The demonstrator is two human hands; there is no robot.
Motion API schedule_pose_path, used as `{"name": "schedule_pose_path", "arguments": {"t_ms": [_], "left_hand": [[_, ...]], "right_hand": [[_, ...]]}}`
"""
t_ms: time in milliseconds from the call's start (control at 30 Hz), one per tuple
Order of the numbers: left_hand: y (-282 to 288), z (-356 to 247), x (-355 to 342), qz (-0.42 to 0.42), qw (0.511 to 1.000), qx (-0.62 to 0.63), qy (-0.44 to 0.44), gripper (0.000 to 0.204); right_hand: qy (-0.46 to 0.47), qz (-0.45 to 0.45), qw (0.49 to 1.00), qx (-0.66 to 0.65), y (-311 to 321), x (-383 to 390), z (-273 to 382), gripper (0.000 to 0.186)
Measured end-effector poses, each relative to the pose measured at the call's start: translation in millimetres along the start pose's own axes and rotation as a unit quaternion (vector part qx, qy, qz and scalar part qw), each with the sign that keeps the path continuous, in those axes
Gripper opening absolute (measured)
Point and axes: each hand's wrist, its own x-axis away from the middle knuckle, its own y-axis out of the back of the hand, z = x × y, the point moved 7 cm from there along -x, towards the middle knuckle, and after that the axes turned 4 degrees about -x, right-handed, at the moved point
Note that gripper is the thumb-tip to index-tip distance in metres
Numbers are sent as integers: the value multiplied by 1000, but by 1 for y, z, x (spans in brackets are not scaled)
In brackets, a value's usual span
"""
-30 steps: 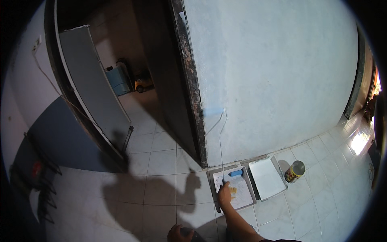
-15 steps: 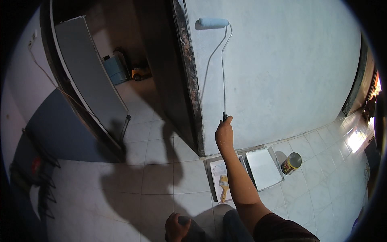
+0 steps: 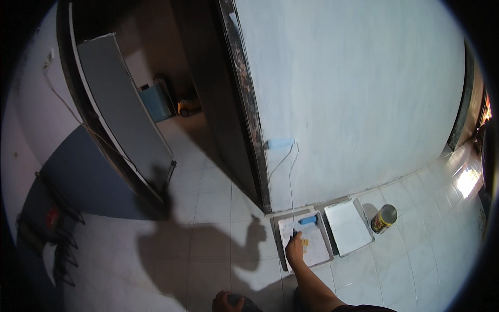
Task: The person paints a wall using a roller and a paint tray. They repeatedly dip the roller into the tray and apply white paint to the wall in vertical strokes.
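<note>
My right hand point(image 3: 295, 249) is closed round the dark handle of a long wire-framed paint roller point(image 3: 291, 182). Its light blue sleeve point(image 3: 281, 143) lies against the pale wall point(image 3: 358, 104), low down near the door frame. Directly below the hand is a paint-smeared tray point(image 3: 318, 255). In that tray lie a blue cylinder-shaped piece point(image 3: 307, 220) and a paintbrush point(image 3: 305, 242), partly covered by my hand. My left hand point(image 3: 224, 301) rests by my left knee at the lower edge, its fingers loosely curved and partly cut off, with no tool visible in it.
Right of the first tray stands a second tray point(image 3: 349, 229) coated white, then an open can point(image 3: 384, 219) with a colourful label. A dark, worn door frame point(image 3: 244, 93) borders the wall's left side. Dark metal chairs point(image 3: 54, 223) stand at far left on the tiled floor point(image 3: 208, 244).
The roller has travelled down the wall from near the top, and my right hand has dropped over the tray. The blue piece in the tray now shows. My view has shifted slightly.
</note>
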Motion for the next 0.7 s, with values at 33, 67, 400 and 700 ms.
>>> {"name": "schedule_pose_path", "arguments": {"t_ms": [33, 67, 400, 700], "left_hand": [[0, -1, 0, 0, 1000, -2, 3, 58], [0, -4, -4, 0, 1000, -3, 6, 57], [-10, -28, -30, 56, 997, 20, 55, 54], [5, -32, -19, 86, 994, 42, 50, 57]], "right_hand": [[27, -15, 999, -32, 13, -18, 36, 47], [54, -31, 996, -62, 30, -36, 77, 48], [259, -184, 948, -4, 298, -125, 446, 35], [159, -109, 981, -2, 173, -105, 184, 56]]}}
